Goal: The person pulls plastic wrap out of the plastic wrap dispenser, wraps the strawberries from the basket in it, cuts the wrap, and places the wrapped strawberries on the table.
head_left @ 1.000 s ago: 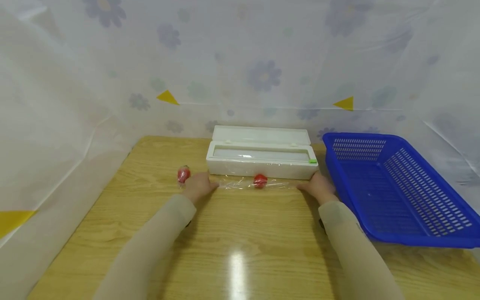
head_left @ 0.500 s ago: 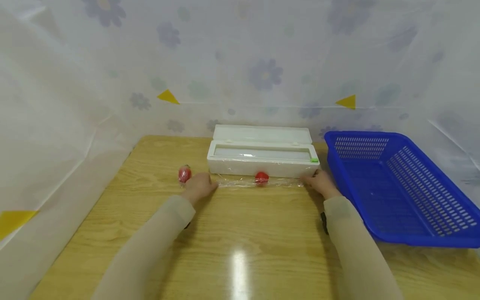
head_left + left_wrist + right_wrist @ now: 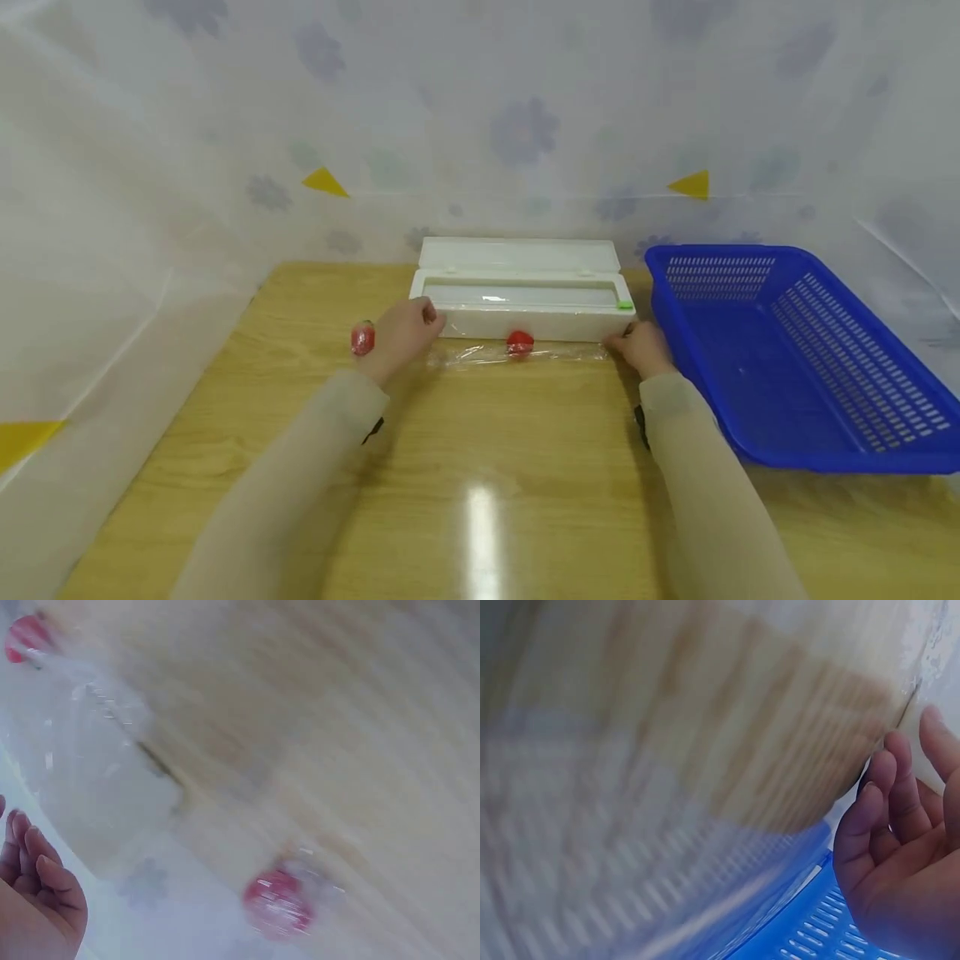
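On the wooden table (image 3: 525, 442), a small red round fruit (image 3: 519, 342) lies under clear plastic wrap (image 3: 480, 355) in front of the white wrap dispenser box (image 3: 540, 323). The box's lid stands raised at the back. My left hand (image 3: 408, 329) is at the box's left front corner; in the left wrist view its fingers (image 3: 56, 877) are loosely bent, with nothing visible in them. Beside it on the left lies another red fruit (image 3: 362, 338) wrapped in film. My right hand (image 3: 643, 346) is at the right front corner, thumb apart from the bent fingers (image 3: 885, 772).
A large blue plastic basket (image 3: 795, 375) with slotted sides stands on the right, close to my right forearm. Floral white sheeting (image 3: 525, 133) bounds the table at the back and left. A green slider (image 3: 625, 306) sits on the box's right end.
My left hand has risen from the wrap's left end and moved forward to the box's left corner. My right hand has shifted slightly, staying near the right corner.
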`<state>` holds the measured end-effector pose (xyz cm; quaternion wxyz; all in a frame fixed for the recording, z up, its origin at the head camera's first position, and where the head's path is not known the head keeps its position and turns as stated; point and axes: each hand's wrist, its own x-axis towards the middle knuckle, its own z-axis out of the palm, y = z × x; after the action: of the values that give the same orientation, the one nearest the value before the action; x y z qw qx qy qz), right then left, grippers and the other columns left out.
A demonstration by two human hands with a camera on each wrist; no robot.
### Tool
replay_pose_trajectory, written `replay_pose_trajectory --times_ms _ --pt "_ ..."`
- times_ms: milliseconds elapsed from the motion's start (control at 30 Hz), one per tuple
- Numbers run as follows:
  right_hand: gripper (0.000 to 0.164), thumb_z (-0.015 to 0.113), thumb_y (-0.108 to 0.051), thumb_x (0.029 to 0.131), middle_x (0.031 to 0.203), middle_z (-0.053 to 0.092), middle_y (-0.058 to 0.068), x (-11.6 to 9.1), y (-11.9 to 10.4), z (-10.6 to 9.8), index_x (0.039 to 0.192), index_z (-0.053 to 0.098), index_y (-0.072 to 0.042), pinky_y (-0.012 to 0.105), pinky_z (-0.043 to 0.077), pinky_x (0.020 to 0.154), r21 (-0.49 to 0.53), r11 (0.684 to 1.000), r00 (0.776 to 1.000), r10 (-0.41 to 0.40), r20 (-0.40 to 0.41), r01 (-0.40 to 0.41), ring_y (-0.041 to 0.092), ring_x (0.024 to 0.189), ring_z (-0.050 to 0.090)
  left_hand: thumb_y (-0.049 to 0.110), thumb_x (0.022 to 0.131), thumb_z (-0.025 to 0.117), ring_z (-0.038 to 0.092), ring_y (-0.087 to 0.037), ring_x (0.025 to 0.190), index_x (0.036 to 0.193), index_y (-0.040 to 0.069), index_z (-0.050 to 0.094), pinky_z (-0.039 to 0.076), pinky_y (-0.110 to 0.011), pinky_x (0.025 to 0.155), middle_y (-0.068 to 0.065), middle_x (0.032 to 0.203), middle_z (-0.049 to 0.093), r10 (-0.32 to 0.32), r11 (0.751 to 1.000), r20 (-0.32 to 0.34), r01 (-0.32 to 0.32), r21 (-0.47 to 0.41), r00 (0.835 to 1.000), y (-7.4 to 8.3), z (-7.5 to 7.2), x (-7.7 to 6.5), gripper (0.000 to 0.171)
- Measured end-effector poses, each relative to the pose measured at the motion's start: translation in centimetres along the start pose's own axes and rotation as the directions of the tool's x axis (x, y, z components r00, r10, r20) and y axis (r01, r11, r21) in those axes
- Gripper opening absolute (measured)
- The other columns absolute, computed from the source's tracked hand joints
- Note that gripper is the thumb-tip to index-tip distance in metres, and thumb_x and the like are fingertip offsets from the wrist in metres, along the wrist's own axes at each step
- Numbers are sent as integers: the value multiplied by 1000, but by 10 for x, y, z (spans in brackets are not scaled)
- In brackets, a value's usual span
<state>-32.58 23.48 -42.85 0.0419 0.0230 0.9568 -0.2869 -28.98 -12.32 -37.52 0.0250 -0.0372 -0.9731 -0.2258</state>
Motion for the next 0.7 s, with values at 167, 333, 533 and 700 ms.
replay_pose_trajectory --times_ms 167,333,533,700 --pt "38 64 -27 87 85 67 20 1 -2 -2 96 65 9 32 42 60 -20 1000 1000 -22 3 23 26 73 56 27 91 55 57 -19 72 88 9 61 45 -32 63 -5 84 64 66 998 -53 -66 0 996 24 6 16 19" --pt "37 67 -25 84 85 67 21 1 1 -3 96 65 10 34 44 62 -28 999 999 -45 -5 45 28 75 57 24 92 55 58 -19 75 92 8 62 48 -32 67 -5 87 65 71 997 -89 -74 -29 993 37 17 29 17" --pt "31 69 -25 83 68 60 8 4 2 -2 85 65 5 29 39 54 -31 999 999 -25 -20 24 22 64 52 25 93 57 60 -19 90 97 10 64 48 -33 80 -5 98 66 178 978 -54 -183 -103 983 73 32 50 17" --pt "30 70 -25 82 65 60 7 5 2 0 83 65 5 29 39 54 -24 1000 1000 -11 -17 10 22 62 53 29 93 57 59 -17 96 107 14 66 45 -31 89 -2 102 67 282 955 31 -277 -111 959 103 56 60 22"
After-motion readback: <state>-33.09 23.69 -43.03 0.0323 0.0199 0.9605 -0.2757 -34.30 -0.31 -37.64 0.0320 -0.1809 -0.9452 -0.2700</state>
